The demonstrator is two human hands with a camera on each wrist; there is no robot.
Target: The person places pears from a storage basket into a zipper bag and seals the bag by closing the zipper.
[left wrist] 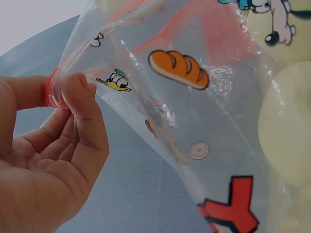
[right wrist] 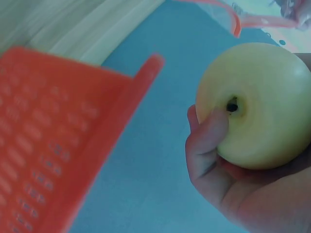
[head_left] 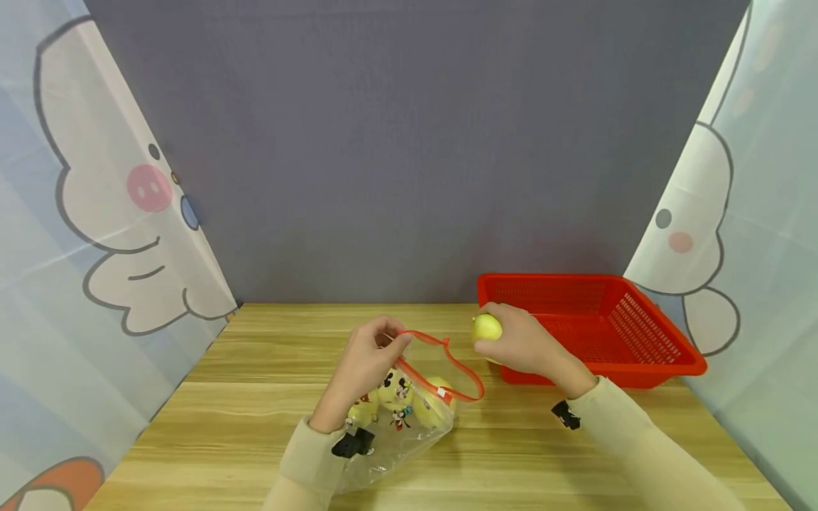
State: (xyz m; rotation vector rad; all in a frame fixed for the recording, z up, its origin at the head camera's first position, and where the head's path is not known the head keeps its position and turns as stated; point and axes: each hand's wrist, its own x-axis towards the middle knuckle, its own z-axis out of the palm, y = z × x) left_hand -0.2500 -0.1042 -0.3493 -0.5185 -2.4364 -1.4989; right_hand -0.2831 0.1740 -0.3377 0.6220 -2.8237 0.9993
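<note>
In the head view my left hand (head_left: 369,355) pinches the red rim of a clear zip bag (head_left: 409,440) printed with cartoon figures. Its mouth gapes to the right, a white slider on the red edge. Several pale yellow-green fruits (head_left: 431,406) lie inside. The left wrist view shows thumb and fingers (left wrist: 80,104) nipping the bag's edge. Between bag and basket, my right hand (head_left: 520,339) grips a round yellow-green fruit (right wrist: 262,109), like an apple or pear, above the table. In the right wrist view the thumb presses near the fruit's dark dimple.
A red plastic basket (head_left: 645,370) with slotted walls stands on the right, just beyond my right hand. The wood-grain table (head_left: 255,397) ends at a grey back panel (head_left: 383,156). Cartoon-printed curtains (head_left: 115,213) hang along both sides.
</note>
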